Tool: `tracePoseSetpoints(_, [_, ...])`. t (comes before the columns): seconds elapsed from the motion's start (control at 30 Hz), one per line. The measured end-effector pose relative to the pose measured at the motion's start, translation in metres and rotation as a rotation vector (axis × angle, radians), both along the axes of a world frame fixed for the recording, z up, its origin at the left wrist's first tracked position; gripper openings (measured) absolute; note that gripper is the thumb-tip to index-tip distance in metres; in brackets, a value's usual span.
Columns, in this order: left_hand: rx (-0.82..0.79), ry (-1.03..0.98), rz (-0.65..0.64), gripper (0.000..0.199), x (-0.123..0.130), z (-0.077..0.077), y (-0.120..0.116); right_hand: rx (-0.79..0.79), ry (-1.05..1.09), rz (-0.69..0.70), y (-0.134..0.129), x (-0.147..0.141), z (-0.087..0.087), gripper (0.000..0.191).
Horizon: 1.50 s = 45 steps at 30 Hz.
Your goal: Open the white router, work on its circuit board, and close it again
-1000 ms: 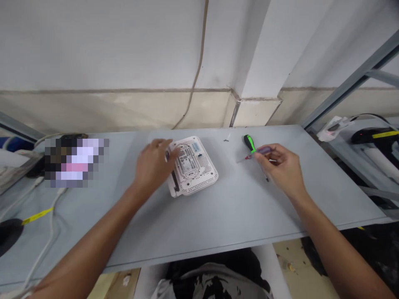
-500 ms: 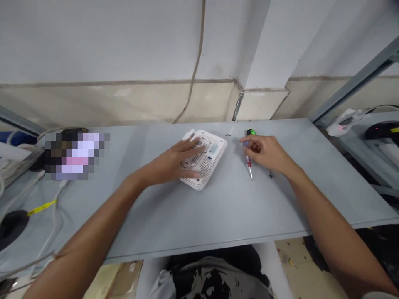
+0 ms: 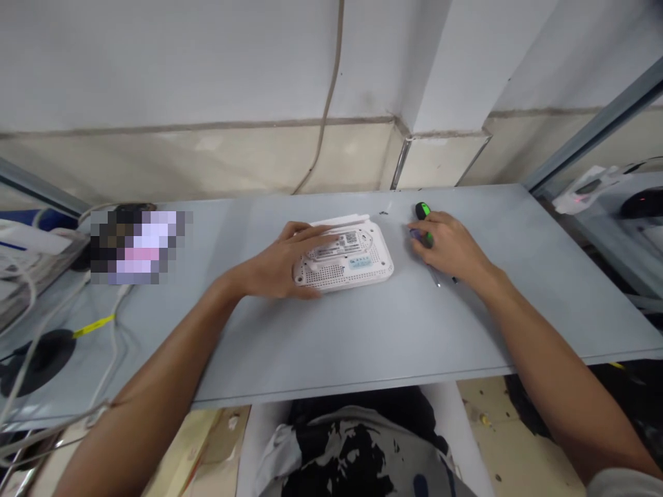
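A white plastic router (image 3: 357, 259) lies upside down on the grey table (image 3: 362, 338), its label and vented underside facing up. My left hand (image 3: 277, 266) grips its left end, with the fingers across the top. My right hand (image 3: 448, 248) sits just right of the router, curled over a purple-handled screwdriver (image 3: 416, 235) whose thin shaft shows below the fingers. A black-and-green screwdriver handle (image 3: 423, 211) sticks out beyond those fingers. Its shaft is mostly hidden under the hand. A tiny dark screw (image 3: 383, 212) lies near the table's back edge.
White cables (image 3: 111, 352) and a round black object (image 3: 44, 359) lie at the table's left end, beside a pixelated patch (image 3: 139, 245). A metal shelf frame (image 3: 595, 131) and a black device (image 3: 642, 203) stand at the right. A wall rises behind.
The router has been turned so its long side faces me, and it sits further right. My right hand has drawn closer to the green handle, covering more of the screwdrivers.
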<state>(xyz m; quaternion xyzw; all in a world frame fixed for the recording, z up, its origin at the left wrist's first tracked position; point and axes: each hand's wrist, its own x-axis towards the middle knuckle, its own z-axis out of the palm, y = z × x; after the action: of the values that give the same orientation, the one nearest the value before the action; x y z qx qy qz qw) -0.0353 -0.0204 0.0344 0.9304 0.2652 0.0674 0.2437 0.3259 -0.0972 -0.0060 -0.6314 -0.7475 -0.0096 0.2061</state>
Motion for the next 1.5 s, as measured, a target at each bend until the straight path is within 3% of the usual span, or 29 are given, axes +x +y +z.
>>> tracePoseSetpoints(0.17, [-0.064, -0.093, -0.075, 0.098, 0.006, 0.002, -0.003, 0.11, 0.088, -0.014, -0.002, -0.007, 0.0, 0.04])
tracePoseSetpoints(0.3, [-0.038, -0.179, -0.02, 0.093, 0.021, -0.005, -0.013, 0.083, 0.242, 0.249, -0.013, -0.033, 0.015, 0.055])
tracePoseSetpoints(0.37, [-0.017, -0.221, 0.014, 0.092, 0.027, -0.01, -0.018, 0.019, 0.179, 0.38, -0.02, -0.048, 0.019, 0.07])
tracePoseSetpoints(0.47, [-0.002, -0.267, 0.04, 0.093, 0.032, -0.016, -0.02, -0.011, 0.009, 0.423, -0.027, -0.061, 0.02, 0.094])
tracePoseSetpoints(0.63, [-0.017, -0.31, 0.042, 0.087, 0.032, -0.015, -0.021, -0.034, -0.039, 0.431, -0.027, -0.063, 0.017, 0.089])
tracePoseSetpoints(0.8, [-0.052, -0.371, 0.109, 0.053, 0.027, -0.001, -0.022, -0.022, -0.013, 0.476, -0.025, -0.065, 0.017, 0.093])
tracePoseSetpoints(1.0, [0.003, -0.275, -0.021, 0.075, 0.028, -0.001, -0.025, -0.064, -0.005, 0.495, -0.026, -0.067, 0.018, 0.097])
tracePoseSetpoints(1.17, [-0.022, -0.32, 0.011, 0.061, 0.026, -0.001, -0.023, -0.039, 0.061, 0.498, -0.023, -0.067, 0.016, 0.094])
tracePoseSetpoints(1.37, [-0.197, -0.512, 0.074, 0.046, 0.019, -0.001, -0.015, 0.109, 0.229, 0.523, -0.021, -0.063, 0.015, 0.092])
tracePoseSetpoints(1.5, [-0.41, -0.691, 0.137, 0.041, 0.012, -0.003, -0.005, 0.065, 0.49, 0.491, -0.02, -0.053, 0.018, 0.087])
